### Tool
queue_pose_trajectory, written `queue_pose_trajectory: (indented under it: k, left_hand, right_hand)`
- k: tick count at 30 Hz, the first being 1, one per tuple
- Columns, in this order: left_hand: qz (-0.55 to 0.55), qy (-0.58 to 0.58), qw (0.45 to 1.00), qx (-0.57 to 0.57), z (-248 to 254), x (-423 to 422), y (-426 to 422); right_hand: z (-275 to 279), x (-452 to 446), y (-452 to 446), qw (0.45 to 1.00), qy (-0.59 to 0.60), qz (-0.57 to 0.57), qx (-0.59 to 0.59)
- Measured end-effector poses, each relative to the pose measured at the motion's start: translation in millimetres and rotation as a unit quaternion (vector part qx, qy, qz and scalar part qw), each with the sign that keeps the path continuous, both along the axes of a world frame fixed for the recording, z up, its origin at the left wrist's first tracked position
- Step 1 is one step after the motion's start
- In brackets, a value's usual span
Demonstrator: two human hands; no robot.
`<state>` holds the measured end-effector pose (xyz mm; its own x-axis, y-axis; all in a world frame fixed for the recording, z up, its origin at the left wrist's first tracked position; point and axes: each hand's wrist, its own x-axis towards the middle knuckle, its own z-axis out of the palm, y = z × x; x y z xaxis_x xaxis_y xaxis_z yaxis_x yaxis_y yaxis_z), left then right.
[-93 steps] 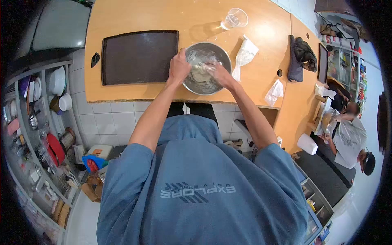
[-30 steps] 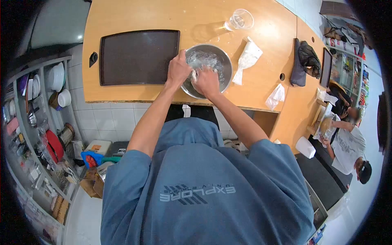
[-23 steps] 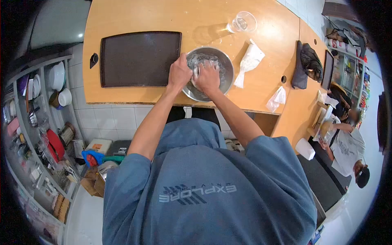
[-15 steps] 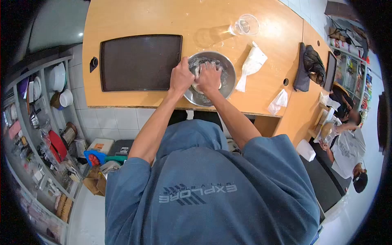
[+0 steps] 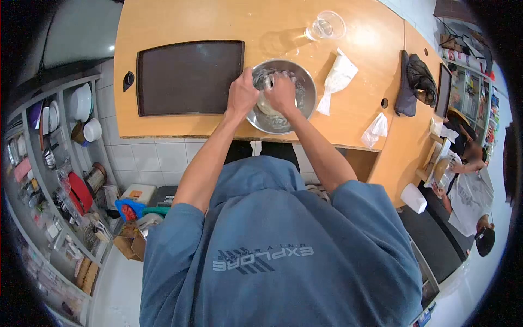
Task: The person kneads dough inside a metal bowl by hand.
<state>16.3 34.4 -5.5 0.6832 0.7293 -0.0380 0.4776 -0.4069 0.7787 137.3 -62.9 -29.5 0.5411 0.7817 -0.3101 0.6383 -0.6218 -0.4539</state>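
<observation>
A steel mixing bowl [image 5: 309, 92] stands near the front edge of the wooden table, its inside streaked with white flour. Pale dough [image 5: 271, 109] lies in it, partly covered by my hands. My left hand [image 5: 243, 92] is closed around the left side of the bowl's rim. Inside the bowl, my right hand [image 5: 281, 92] has its fingers curled into the dough; the fingertips are hidden. To the bowl's left is a dark rectangular tray [image 5: 190, 79]. On the right lies a twisted plastic bag of white powder [image 5: 339, 76].
A clear plastic cup [image 5: 328, 25] stands behind the bowl. A small plastic bag [image 5: 375, 131] sits by the front edge, and dark cloth [image 5: 412, 87] lies farther right. Shelves [image 5: 57, 163] line the left side. Another person [image 5: 469, 191] is at the far right.
The fingers of my right hand, earlier stretched forward over the dough, are now curled into it. My left hand stays on the rim. The whole view has shifted slightly.
</observation>
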Motion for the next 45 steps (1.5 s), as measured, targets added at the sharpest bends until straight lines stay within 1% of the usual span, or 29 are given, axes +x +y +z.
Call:
queue_pose_trajectory:
  k: [1, 4, 7, 8, 10, 13, 16, 17, 19, 20, 22, 25, 28, 31, 34, 35, 38, 39, 41, 42, 43, 44, 45]
  left_hand:
    - [0.0, 0.002, 1.0, 0.007, -0.4, 0.0, 0.3]
    - [-0.007, 0.013, 1.0, 0.016, -1.4, 0.8, 4.6]
    - [-0.006, 0.025, 1.0, 0.004, 0.8, 2.0, 4.8]
    - [-0.004, 0.029, 1.0, -0.002, 2.0, 2.1, 5.2]
    - [-0.018, 0.037, 0.999, -0.004, 3.1, 1.2, 7.4]
    - [-0.033, 0.045, 0.998, -0.006, 1.4, 3.8, 4.2]
    - [-0.048, 0.068, 0.997, -0.007, 1.0, 3.9, 4.1]
    - [-0.053, 0.078, 0.996, -0.008, 1.4, 4.0, 4.2]
    - [-0.047, 0.06, 0.997, -0.001, -5.6, 2.9, 5.5]
    - [-0.044, 0.051, 0.998, 0.002, -8.7, 1.7, 5.1]
    - [-0.041, 0.05, 0.998, 0.0, -3.7, 3.1, 5.2]
    - [-0.04, 0.058, 0.998, 0.0, -3.2, 2.4, 6.4]
    - [-0.035, 0.058, 0.998, 0.001, -5.0, -0.1, 9.4]
    - [-0.023, 0.042, 0.999, 0.003, -11.9, -5.6, 10.0]
    - [-0.014, 0.041, 0.999, 0.005, -11.4, -9.5, 9.5]
    - [-0.013, 0.044, 0.999, 0.005, -9.3, -11.0, 9.0]
    - [-0.001, 0.048, 0.999, -0.015, -3.2, -9.1, 8.7]
    - [0.017, 0.037, 0.998, -0.046, 1.3, -7.6, 8.8]
    - [0.05, 0.014, 0.993, -0.108, 10.1, -3.4, 9.4]
    - [0.054, -0.003, 0.992, -0.113, 11.9, -2.7, 9.2]
    - [0.058, -0.019, 0.991, -0.118, 12.9, -2.5, 10.3]
    - [0.064, -0.035, 0.99, -0.122, 13.6, -2.4, 11.7]
    - [0.062, -0.036, 0.99, -0.121, 10.3, -2.2, 11.6]
  right_hand:
    - [0.1, 1.9, -1.3, 0.998, 0.065, -0.021, -0.003]
    - [16.7, 2.4, -9.5, 0.993, 0.052, 0.102, -0.041]
    - [23.4, 0.5, -15.7, 0.985, 0.009, 0.171, -0.032]
    - [26.4, 3.4, -16.2, 0.979, 0.04, 0.187, -0.071]
    - [53.4, 9.1, -9.4, 0.959, 0.104, 0.217, -0.149]
    - [41.1, 9.2, -20.1, 0.958, 0.052, 0.271, -0.079]
    - [33.0, 14.9, -19.9, 0.925, 0.035, 0.376, -0.044]
    - [30.8, 15.9, -19.8, 0.923, 0.028, 0.379, -0.057]
    - [27.3, 17.2, -19.5, 0.919, 0.011, 0.386, -0.081]
    - [26.4, 17.6, -21.7, 0.927, 0.039, 0.363, -0.086]
    - [43.6, 16.7, -20.4, 0.939, 0.094, 0.316, -0.093]
    - [54.3, 17.0, -25.3, 0.952, 0.167, 0.244, -0.073]
    - [51.9, 15.4, -35.0, 0.968, 0.158, 0.194, 0.013]
    - [63.7, 22.3, -38.2, 0.962, 0.214, 0.162, 0.04]
    - [81.4, 34.0, -36.2, 0.967, 0.215, 0.087, 0.111]
    - [69.8, 42.2, -39.7, 0.953, 0.255, 0.043, 0.155]
    - [84.1, 51.3, -28.8, 0.916, 0.374, -0.061, 0.128]
    - [86.4, 53.7, -26.5, 0.906, 0.403, -0.058, 0.119]
    - [79.6, 52.2, -24.4, 0.905, 0.417, -0.024, 0.077]
    - [72.2, 50.5, -25.2, 0.904, 0.423, -0.007, 0.056]
    - [57.7, 48.3, -27.3, 0.928, 0.364, 0.028, 0.072]
    - [44.9, 49.1, -31.2, 0.931, 0.356, 0.02, 0.071]
    - [44.2, 46.8, -30.3, 0.934, 0.35, 0.012, 0.069]
